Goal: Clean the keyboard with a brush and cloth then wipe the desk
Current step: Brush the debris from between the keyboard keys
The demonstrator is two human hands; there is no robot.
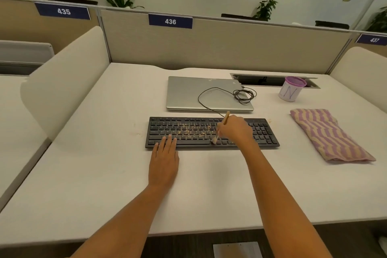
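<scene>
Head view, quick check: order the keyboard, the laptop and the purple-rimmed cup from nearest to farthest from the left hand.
1. Keyboard: fingertips of the left hand rest on its near left keys.
2. Laptop: lid shut, just behind the keyboard.
3. Cup: far back on the right.

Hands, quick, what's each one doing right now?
Left hand: open, fingers flat on the keyboard's front edge.
Right hand: closed around the brush, bristles on the keys.
</scene>
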